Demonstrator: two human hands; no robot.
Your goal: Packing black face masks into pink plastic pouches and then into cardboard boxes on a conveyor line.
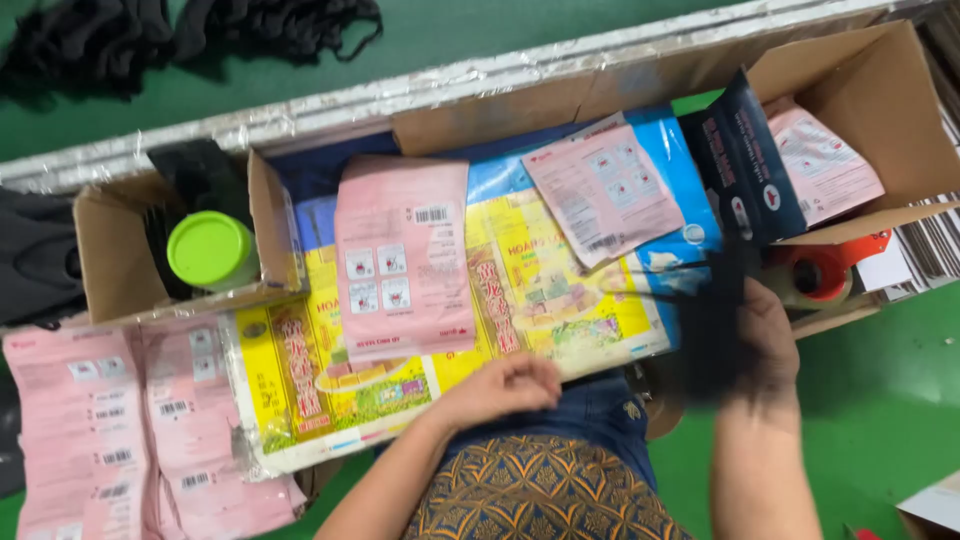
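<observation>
My left hand [500,385] rests with curled fingers on the front edge of a yellow and blue printed sheet [540,290] laid across my lap. A pink flat pouch [405,260] lies on that sheet just beyond the hand. My right hand [765,335] grips a blurred black fabric piece [715,325] at the sheet's right edge. Another pink pouch [600,190] and a dark navy pouch [745,165] lie further back.
An open cardboard box [110,260] at left holds black fabric and a green-lidded container [210,250]. A stack of pink pouches [120,430] lies at lower left. Another box [880,90] at right holds pink pouches; a red tape dispenser [825,270] sits beside it. Black fabric [180,30] lies on green table.
</observation>
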